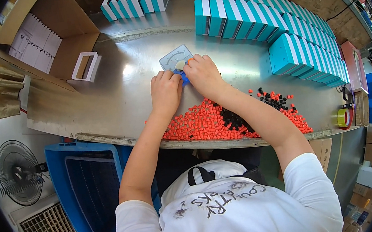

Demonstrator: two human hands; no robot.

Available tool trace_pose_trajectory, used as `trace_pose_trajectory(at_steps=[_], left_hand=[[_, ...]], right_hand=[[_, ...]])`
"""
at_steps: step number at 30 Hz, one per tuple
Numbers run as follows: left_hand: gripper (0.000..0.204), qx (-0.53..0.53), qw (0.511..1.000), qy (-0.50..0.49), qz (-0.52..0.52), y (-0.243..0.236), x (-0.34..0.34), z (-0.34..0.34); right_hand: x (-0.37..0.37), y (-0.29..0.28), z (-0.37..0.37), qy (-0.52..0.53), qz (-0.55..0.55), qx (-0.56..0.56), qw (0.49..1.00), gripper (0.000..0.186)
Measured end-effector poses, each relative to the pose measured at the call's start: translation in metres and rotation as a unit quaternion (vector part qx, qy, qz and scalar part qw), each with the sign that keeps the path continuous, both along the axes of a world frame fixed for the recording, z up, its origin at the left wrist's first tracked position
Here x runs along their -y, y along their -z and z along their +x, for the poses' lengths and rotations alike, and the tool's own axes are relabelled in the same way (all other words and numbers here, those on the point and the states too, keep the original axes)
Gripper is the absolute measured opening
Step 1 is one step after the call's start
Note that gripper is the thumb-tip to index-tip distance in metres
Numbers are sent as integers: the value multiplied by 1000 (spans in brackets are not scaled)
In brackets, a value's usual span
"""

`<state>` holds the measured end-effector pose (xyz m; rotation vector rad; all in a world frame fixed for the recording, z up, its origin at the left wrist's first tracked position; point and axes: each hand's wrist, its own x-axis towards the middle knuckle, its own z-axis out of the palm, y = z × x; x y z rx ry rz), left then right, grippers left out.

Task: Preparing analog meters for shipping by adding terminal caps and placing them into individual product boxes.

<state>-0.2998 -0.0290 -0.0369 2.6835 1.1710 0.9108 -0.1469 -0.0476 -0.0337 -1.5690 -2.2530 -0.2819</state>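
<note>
An analog meter (pixel 174 57) with a white dial face and a blue base lies tilted on the metal bench, between my hands and just beyond them. My left hand (pixel 166 93) is closed with its fingertips at the blue base, which shows between the two hands. With bent fingers my right hand (pixel 204 74) grips the meter's right side, and a small orange-red cap (pixel 190 60) shows at its fingertips. Its underside and thumb are hidden. Close to my forearms lies a pile of orange-red caps (pixel 196 124), with black caps (pixel 236 122) mixed in.
Rows of teal-and-white boxes (pixel 232 18) stand at the back right, and several more (pixel 135 1) at the back left. A cardboard box (pixel 71 55) with white frames sits left, beside a loose white frame (pixel 85 66). Yellow tape (pixel 343 117) lies right; a blue crate (pixel 80 147) stands below the bench.
</note>
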Motion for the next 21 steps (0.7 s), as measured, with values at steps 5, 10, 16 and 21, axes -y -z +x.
trace_pose_trajectory(at_steps=[5, 10, 16, 21], left_hand=[[10, -1, 999, -23, -23, 1, 2, 3], [13, 64, 996, -4, -63, -1, 3, 4], [11, 7, 998, -49, -29, -7, 3, 2], [12, 2, 999, -36, -30, -1, 1, 0]], right_hand=[[1, -9, 3, 3, -18, -6, 1000, 4], [3, -2, 20, 29, 0, -26, 999, 5], [-2, -1, 21, 22, -10, 5, 1000, 5], [-4, -3, 17, 33, -2, 37, 999, 4]])
